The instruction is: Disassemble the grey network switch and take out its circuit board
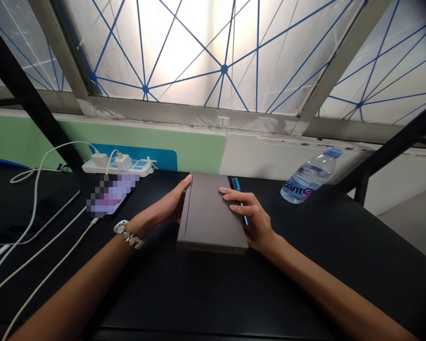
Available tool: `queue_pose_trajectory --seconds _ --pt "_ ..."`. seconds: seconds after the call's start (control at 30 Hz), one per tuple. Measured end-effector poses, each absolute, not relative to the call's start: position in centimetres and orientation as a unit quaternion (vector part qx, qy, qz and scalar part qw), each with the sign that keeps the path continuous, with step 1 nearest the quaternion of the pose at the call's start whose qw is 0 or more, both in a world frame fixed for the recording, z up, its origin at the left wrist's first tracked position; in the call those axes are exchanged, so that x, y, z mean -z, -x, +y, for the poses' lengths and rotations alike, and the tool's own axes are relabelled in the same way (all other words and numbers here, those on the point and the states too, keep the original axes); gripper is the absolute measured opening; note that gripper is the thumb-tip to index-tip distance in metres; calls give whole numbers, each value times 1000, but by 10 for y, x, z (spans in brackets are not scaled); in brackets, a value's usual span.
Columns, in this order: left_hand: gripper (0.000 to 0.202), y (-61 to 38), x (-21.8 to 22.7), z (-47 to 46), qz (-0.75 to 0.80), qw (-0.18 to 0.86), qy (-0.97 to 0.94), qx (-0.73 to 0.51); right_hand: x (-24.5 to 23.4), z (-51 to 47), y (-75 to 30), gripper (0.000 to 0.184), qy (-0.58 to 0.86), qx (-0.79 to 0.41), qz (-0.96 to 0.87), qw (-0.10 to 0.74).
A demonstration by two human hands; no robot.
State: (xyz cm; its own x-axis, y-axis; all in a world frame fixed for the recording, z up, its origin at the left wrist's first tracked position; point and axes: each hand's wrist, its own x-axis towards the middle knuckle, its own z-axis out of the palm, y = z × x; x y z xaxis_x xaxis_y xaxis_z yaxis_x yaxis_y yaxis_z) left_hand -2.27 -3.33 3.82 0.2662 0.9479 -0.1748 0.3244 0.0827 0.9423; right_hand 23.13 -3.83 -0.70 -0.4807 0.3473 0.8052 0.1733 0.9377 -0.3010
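The fingers of the left hand (165,208) are stretched out straight along the left side of a flat grey-brown box (209,215), their tips (186,182) reaching its far left corner. They press against the edge and are not curled round it. The fingers of the right hand (255,218) lie loose and slightly spread, their tips (229,192) resting flat on the box's lid near its right edge, with nothing clenched in them. The thumb of that hand is hidden, so I cannot tell whether it hooks under the side. A blue pen (236,184) lies just beside the box on the right, its near part covered by the right hand and its far end poking out past the fingers. The box sits between the two hands at the middle of a black table (206,293) (its long side runs away from the viewer), closed and lying flat. A metal wristwatch (127,233) circles the left wrist. To the left of the left hand, a phone (111,195) rests on the table with a white cable (39,265) running from it toward the near left edge. Farther left and back, a white power strip (128,166) holds two chargers against the green wall. Well to the right and far, a clear water bottle (307,179) with a blue cap lies on its side. A window (213,52) crossed with blue tape fills the background above.
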Motion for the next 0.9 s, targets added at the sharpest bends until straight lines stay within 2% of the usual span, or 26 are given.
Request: queue_pose_trajectory --seconds 0.07,0.13,0.27,0.33,0.43,0.5,0.57,0.73,0.9 --pt "59 20 -39 -35 464 628 -530 -331 9 -38 -231 50 144 -75 -859 486" --pt "44 20 -39 -36 419 678 -484 -361 10 -39 -229 48 170 -61 -862 475" --pt "51 24 -33 -33 359 698 -485 -384 9 -38 -226 38 299 -68 -835 457" --pt "54 25 -28 -31 351 693 -493 -391 9 -34 -225 31 353 -144 -790 481" --pt "55 21 -22 -28 369 668 -505 -403 6 -30 -224 19 414 -335 -695 483" --pt "55 18 -19 -28 384 656 -508 -405 2 -31 -224 27 433 -431 -649 453" --pt "53 16 -18 -27 392 652 -505 -407 -2 -32 -224 36 436 -475 -635 426" --pt "51 16 -15 -26 403 644 -494 -424 -9 -31 -226 40 450 -514 -637 357" --pt "51 17 -9 -23 410 632 -488 -440 -9 -27 -230 45 446 -552 -622 331"
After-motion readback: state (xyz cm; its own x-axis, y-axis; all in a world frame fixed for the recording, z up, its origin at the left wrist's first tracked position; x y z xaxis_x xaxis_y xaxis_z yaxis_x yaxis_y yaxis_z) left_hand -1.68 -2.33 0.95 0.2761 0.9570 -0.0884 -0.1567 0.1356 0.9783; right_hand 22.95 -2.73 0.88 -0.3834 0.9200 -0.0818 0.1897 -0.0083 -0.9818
